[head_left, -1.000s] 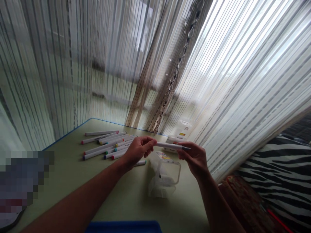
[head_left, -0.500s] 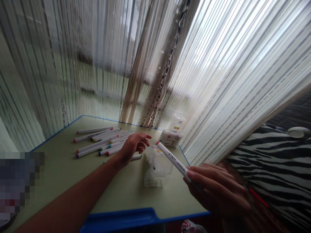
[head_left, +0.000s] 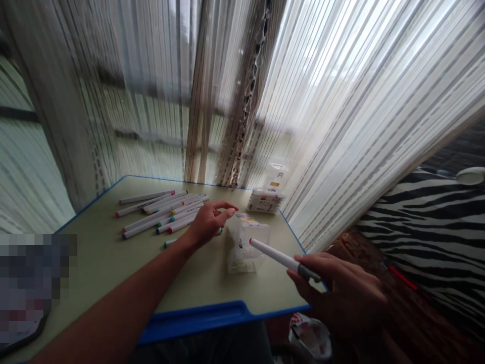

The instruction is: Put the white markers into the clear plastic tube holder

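My right hand [head_left: 341, 285] grips a white marker [head_left: 275, 254] near its grey end, in the air at the right. The marker's red-tipped end points left, in front of a clear plastic case [head_left: 248, 247]. That case stands on the pale table. My left hand [head_left: 212, 220] is at the case's upper left corner, thumb and forefinger closed together there; the exact contact is hard to see. Left of it lies a loose group of white markers [head_left: 147, 218] with variously coloured ends. One green-ended marker [head_left: 170, 243] is partly hidden by my left forearm.
A second clear case [head_left: 265, 200] with markers in it stands at the table's back right corner. Along the front runs the table's blue edge tray [head_left: 197, 318]. Striped curtains [head_left: 159, 101] hang behind. A plastic bag [head_left: 309, 336] is below at the right, near zebra-striped fabric [head_left: 417, 242].
My view has shifted slightly. The marker in my right hand has turned and tilted flatter, its red end now lower before the case. My left thumb and forefinger have come together at the case's corner.
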The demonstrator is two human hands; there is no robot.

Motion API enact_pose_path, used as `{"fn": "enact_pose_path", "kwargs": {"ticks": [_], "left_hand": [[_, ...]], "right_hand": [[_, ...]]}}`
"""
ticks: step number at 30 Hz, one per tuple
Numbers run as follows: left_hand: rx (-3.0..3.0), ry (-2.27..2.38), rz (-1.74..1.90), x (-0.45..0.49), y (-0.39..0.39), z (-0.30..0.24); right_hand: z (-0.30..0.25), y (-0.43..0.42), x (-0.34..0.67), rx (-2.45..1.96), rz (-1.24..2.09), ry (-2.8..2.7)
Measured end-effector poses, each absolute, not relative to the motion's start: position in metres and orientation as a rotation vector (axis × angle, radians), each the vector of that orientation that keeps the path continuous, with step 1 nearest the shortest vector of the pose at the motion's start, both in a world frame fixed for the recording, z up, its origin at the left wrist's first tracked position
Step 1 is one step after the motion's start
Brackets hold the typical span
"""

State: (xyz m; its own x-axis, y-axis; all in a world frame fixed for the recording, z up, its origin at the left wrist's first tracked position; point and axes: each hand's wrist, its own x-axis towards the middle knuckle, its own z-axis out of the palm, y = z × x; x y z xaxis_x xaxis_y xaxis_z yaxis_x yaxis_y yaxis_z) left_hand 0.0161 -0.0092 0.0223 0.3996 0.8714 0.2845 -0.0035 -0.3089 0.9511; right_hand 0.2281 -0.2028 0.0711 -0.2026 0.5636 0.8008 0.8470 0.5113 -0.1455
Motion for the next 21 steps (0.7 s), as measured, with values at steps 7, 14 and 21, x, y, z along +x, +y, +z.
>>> {"fn": "enact_pose_path", "kwargs": {"ticks": [7,14,21], "left_hand": [[1.695,0.796,1.05,0.015,-0.012,0.022],[1.686,0.801,1.019,0.015,-0.012,0.022],[1.685,0.808,1.009,0.016,-0.014,0.024]], "right_hand": [[0.059,-0.177,0.202,-1.157,-0.358,-1.897],[0.04,-0.163,0.19,-1.159,-0.306,-1.922],[0.03,-0.155,0.189,-1.207,-0.25,-1.971]]}}
